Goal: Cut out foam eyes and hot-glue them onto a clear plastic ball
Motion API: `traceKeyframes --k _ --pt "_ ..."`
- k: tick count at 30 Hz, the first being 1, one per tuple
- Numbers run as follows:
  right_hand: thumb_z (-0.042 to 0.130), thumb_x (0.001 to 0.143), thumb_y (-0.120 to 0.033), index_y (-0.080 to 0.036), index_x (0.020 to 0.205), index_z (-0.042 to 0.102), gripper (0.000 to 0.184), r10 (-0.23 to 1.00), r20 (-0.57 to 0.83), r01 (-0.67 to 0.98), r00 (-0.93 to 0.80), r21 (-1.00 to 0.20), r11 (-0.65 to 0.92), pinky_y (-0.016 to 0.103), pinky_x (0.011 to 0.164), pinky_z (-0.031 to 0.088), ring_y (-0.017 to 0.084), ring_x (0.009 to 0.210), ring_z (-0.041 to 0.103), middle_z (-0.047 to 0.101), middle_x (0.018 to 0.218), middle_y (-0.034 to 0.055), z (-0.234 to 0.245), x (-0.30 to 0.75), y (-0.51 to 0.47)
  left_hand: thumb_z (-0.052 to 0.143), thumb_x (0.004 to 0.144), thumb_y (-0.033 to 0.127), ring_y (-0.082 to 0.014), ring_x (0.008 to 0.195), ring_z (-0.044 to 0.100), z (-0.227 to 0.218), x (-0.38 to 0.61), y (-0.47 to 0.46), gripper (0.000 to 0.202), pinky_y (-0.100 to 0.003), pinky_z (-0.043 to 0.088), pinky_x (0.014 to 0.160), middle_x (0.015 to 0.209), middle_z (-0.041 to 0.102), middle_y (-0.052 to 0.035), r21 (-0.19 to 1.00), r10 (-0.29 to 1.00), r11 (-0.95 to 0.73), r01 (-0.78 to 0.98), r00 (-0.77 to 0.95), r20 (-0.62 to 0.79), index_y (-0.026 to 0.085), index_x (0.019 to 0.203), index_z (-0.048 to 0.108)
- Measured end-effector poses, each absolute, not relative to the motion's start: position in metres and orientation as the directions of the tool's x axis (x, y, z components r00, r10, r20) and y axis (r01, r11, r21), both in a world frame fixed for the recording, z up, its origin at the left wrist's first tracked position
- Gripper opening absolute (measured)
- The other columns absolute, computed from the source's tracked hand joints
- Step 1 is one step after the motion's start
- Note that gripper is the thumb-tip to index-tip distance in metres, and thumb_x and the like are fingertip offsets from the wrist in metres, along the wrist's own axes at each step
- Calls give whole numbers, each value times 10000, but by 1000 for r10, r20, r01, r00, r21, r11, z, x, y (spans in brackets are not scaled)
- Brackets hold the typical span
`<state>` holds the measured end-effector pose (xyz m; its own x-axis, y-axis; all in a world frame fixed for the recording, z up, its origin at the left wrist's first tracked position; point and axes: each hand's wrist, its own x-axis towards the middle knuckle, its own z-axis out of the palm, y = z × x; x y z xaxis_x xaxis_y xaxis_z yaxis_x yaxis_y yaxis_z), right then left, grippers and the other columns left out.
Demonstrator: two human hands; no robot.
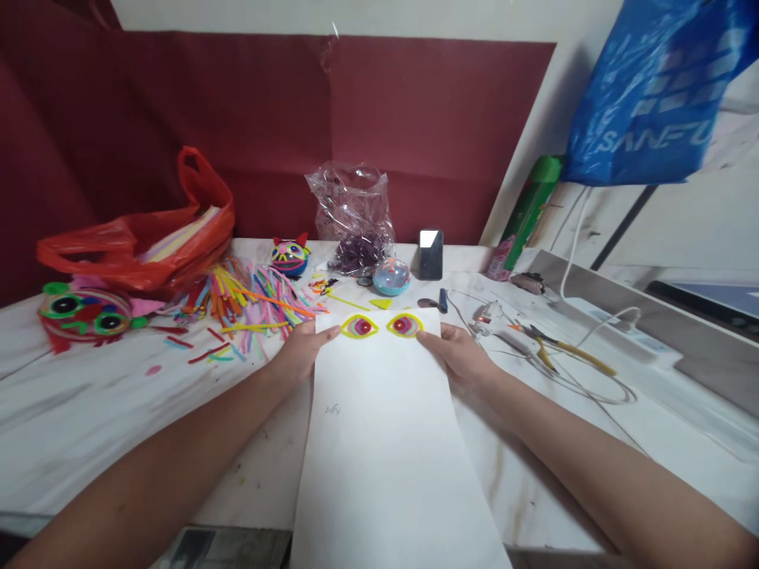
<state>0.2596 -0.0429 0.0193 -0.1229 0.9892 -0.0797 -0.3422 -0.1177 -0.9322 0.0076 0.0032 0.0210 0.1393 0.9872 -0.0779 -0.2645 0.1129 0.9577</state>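
Head view: the left hand [301, 349] and right hand [466, 354] pinch the paper's [383, 435] far corners; it reaches past the surface's [107, 403] near edge. Two eyes [359, 326] lie by the paper's far edge, pliers [584, 357] toward the surface's right edge.

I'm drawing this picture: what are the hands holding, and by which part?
The left hand and right hand hold a white paper by its opposite side edges, near the far end with two eye shapes.

The left hand [301, 348] and right hand [466, 353] have fingers hidden behind the white sheet [388, 450]; below the grip, its scribble [333, 410] is unreadably small, its end cut off.
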Motion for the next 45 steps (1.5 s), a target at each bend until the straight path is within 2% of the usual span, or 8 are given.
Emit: traceKeyframes --k 5,11,14,19,29,35,42,45 --pt "833 618 -296 -156 816 707 273 989 -104 -348 -108 -928 -136 319 609 582 225 640 721 771 782 83 18 260 -41 828 561 283 -201 594 687 19 6 4 378 -309 556 586 715 730 -71 954 986 107 -279 150 -67 105 829 629" --pt "820 632 -270 -155 818 707 246 990 -115 -359 -86 -923 -139 348 637 587 246 672 728 772 802 93 18 259 -42 790 596 311 -191 530 662 21 7 2 312 -291 533 532 653 715 -71 933 983 129 -335 164 -77 111 771 626" --pt "812 643 -273 -162 840 709 249 989 -110 -359 -103 -923 -140 352 645 586 250 691 730 773 815 91 17 259 -41 808 551 264 -185 535 662 20 7 3 332 -288 538 547 669 721 -61 951 981 113 -289 187 -59 112 791 637" --pt "801 663 -291 -162 864 703 258 988 -84 -336 -130 -934 -124 317 622 573 227 685 725 773 826 88 12 261 -37 809 553 277 -195 552 671 20 7 3 335 -295 540 538 665 723 -42 980 992 105 -171 83 -92 132 799 634" --pt "831 581 -279 -141 720 672 252 995 -87 -285 -55 -953 -99 259 512 528 170 527 666 722 593 37 7 262 -29 808 552 282 -200 536 665 19 10 4 302 -288 525 522 646 721 -56 986 987 129 -108 106 -118 124 762 660" --pt "812 611 -220 -157 752 677 205 991 -117 -334 -72 -933 -134 257 515 554 180 542 690 751 659 60 12 263 -31 838 507 247 -225 517 662 21 11 3 338 -322 526 505 624 713 -60 985 987 158 -73 39 -155 137 741 620" --pt "818 606 -232 -151 763 690 218 985 -148 -300 -91 -939 -169 308 572 585 214 590 714 760 698 82 8 264 -29 821 552 280 -218 537 653 20 10 2 315 -321 514 538 607 689 -61 967 966 222 -122 162 -202 139 748 619" --pt "840 573 -253 -154 747 685 253 988 -118 -276 -103 -951 -142 317 594 580 209 588 708 755 683 72 3 265 -27 805 562 355 -205 588 647 17 8 7 360 -314 508 587 649 676 -45 989 989 113 -96 108 -102 142 785 618"
